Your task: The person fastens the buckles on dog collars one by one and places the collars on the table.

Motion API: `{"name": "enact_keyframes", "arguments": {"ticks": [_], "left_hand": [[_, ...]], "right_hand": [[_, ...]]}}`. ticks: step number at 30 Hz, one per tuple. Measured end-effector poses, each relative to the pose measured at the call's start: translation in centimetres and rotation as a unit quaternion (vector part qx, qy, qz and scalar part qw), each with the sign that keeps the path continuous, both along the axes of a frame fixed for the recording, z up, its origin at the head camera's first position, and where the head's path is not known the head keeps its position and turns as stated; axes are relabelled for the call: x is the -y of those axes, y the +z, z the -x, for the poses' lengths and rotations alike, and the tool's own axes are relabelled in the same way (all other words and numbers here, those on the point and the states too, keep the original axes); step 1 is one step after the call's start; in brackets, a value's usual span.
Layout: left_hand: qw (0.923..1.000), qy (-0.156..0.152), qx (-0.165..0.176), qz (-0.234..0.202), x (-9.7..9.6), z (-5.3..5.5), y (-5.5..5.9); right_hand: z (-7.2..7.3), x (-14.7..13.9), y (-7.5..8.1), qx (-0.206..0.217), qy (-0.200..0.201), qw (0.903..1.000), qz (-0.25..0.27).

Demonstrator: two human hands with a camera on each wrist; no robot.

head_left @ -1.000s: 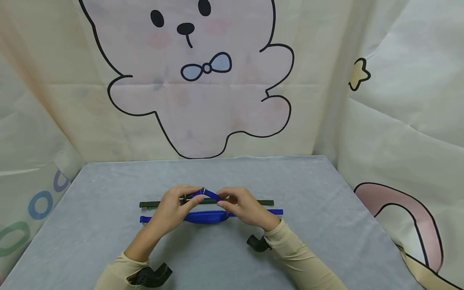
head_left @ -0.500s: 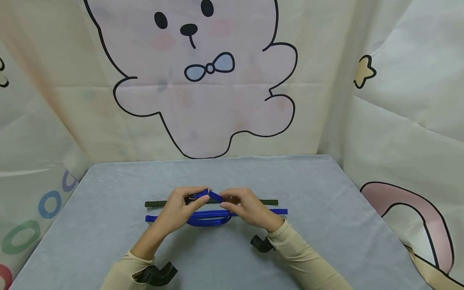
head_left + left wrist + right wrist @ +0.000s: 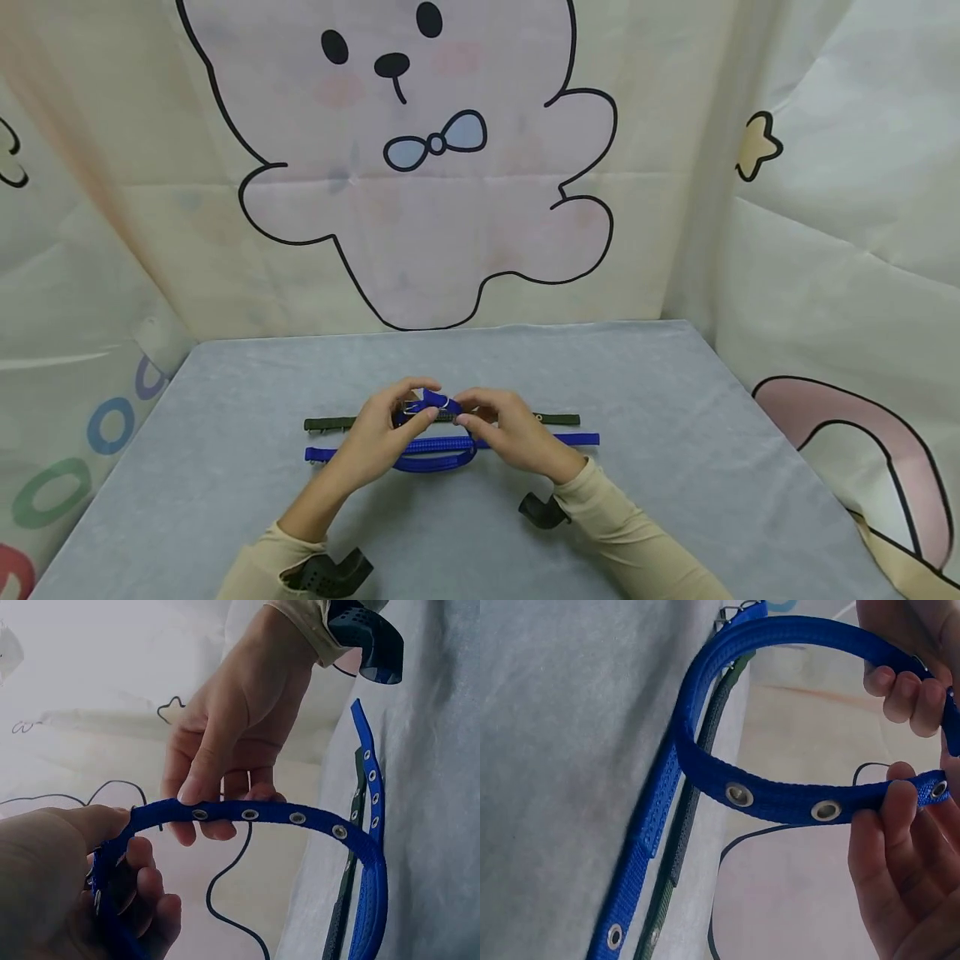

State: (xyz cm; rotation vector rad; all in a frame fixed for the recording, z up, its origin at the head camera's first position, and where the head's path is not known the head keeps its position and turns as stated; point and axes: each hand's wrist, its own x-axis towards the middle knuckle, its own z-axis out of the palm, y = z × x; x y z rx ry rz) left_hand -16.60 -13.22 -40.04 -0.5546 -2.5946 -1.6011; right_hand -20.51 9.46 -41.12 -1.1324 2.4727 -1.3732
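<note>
Both hands hold a blue pet collar bent into a loop above the table. My left hand pinches its buckle end, where metal hardware shows at the thumb. With thumb and fingers, my right hand pinches the eyelet end. The left wrist view shows the strap and its row of metal eyelets arching between the two hands. In the right wrist view the padded loop hangs open toward the table. The fingers cover part of the buckle.
A second blue collar lies stretched flat on the grey-blue cloth below the hands. Behind it lies a dark green collar, parallel to it. A printed curtain stands behind the table. Black camera mounts sit at both wrists.
My left fingers have spread and lifted, baring more of the buckle end. The strap end now turns up between the hands, and the right hand keeps its pinch. The head view has shifted slightly.
</note>
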Motion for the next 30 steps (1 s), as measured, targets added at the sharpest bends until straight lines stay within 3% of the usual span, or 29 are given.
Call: {"name": "enact_keyframes", "arguments": {"ticks": [8,13,18,24,30], "left_hand": [[0.9984,0.046,-0.026,-0.021,-0.4,0.0,-0.2],[0.9986,0.04,-0.023,-0.025,-1.3,0.2,-1.0],[0.9987,0.034,-0.009,-0.036,-1.5,0.2,-1.2],[0.9985,0.055,-0.002,-0.01,-1.3,0.1,-0.6],[0.9953,0.08,-0.018,0.051,-2.1,-0.5,-0.6]], "right_hand": [[0.1,0.3,0.0,0.016,0.01,0.9998,0.004],[-0.4,-0.3,-0.2,0.02,-0.005,0.9998,-0.001],[-0.6,-0.3,-0.3,0.015,0.006,0.9998,0.011],[-0.7,0.3,0.0,0.025,0.015,0.9994,0.02],[-1.0,0.8,0.1,0.028,0.006,0.9992,0.028]]}}
